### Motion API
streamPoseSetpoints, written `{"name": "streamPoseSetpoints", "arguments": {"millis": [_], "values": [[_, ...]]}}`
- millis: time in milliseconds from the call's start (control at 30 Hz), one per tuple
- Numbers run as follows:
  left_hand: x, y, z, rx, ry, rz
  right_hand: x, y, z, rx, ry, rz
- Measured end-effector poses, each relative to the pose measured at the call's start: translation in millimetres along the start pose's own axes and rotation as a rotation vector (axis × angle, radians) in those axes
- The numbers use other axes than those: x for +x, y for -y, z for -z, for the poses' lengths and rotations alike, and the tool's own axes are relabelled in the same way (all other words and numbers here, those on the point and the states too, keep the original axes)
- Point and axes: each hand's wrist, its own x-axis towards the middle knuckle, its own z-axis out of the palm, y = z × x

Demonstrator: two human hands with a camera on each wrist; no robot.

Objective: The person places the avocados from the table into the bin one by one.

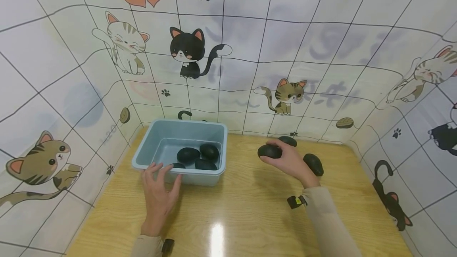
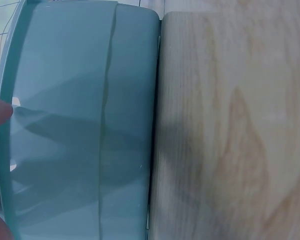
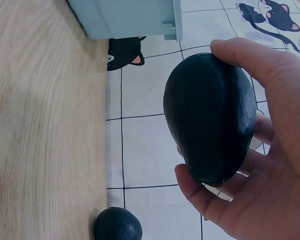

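My right hand (image 1: pixel 287 161) holds a dark avocado (image 3: pixel 210 117) up over the right part of the table, thumb at one end and fingertips round the other. In the right wrist view its narrow end points down. My left hand (image 1: pixel 158 191) is at the near rim of a light blue plastic bin (image 1: pixel 200 179), with fingers hooked over the rim and thumb against the front wall. Several dark avocados (image 1: pixel 188 155) lie in the bin, one partly hidden behind the near rim. Two more avocados lie on the table, one (image 1: pixel 314 164) beside my right wrist and one (image 1: pixel 288 141) behind my hand.
The light wooden table (image 1: pixel 242 209) meets a tiled wall covering (image 1: pixel 242 70) with printed cats at the back and both sides. The bin stands at the back left, close to the wall.
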Motion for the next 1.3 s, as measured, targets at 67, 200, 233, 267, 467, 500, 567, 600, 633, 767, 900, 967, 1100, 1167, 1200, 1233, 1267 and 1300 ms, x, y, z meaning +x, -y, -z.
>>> {"name": "streamPoseSetpoints", "arguments": {"millis": [67,200,233,267,467,500,567,600,633,767,900,967,1100,1167,1200,1233,1267,1300], "values": [[0.0,-0.4,0.3,0.002,0.004,0.002,0.6,1.0,0.1,0.001,-0.002,0.000],[0.1,-0.8,0.2,-0.003,0.003,-0.001,2.3,3.6,0.5,0.001,-0.004,-0.001],[0.5,-0.8,0.1,-0.004,0.000,-0.004,2.8,4.2,0.5,-0.002,-0.001,0.003],[0.7,-0.8,-0.2,-0.008,-0.007,-0.009,3.5,5.2,0.4,0.000,-0.002,0.002],[1.0,0.3,-1.8,-0.018,-0.030,-0.024,8.3,11.3,-0.2,0.003,0.002,0.014],[0.8,0.5,-2.1,-0.018,-0.029,-0.023,8.9,12.2,-0.5,0.002,0.006,0.018],[0.6,0.7,-2.4,-0.019,-0.026,-0.021,9.7,14.8,-0.8,0.001,0.013,0.022],[0.4,0.9,-2.5,-0.021,-0.025,-0.020,10.1,15.7,-1.0,0.002,0.016,0.026],[0.4,1.1,-2.6,-0.020,-0.025,-0.020,10.5,16.8,-1.4,0.004,0.018,0.027],[0.7,1.6,-2.7,-0.017,-0.021,-0.019,12.2,20.5,-2.9,0.006,0.021,0.041],[1.2,1.4,-2.5,-0.018,-0.020,-0.019,14.9,24.2,-5.3,0.004,0.013,0.063],[1.3,1.2,-2.2,-0.018,-0.020,-0.019,16.1,26.1,-6.5,0.003,0.011,0.074],[0.9,1.1,-1.7,-0.023,-0.021,-0.015,18.2,29.8,-8.1,0.007,0.012,0.092],[0.6,1.3,-1.5,-0.025,-0.020,-0.012,19.2,31.7,-8.9,0.012,0.019,0.096],[0.4,1.4,-1.5,-0.026,-0.019,-0.010,19.7,32.8,-9.5,0.015,0.021,0.099],[0.3,1.6,-1.6,-0.027,-0.018,-0.010,20.2,34.0,-10.0,0.018,0.027,0.099],[0.3,1.8,-1.6,-0.026,-0.017,-0.010,20.5,35.2,-10.7,0.022,0.033,0.100],[0.3,1.9,-1.7,-0.026,-0.017,-0.010,20.9,36.4,-11.4,0.027,0.039,0.102]]}}
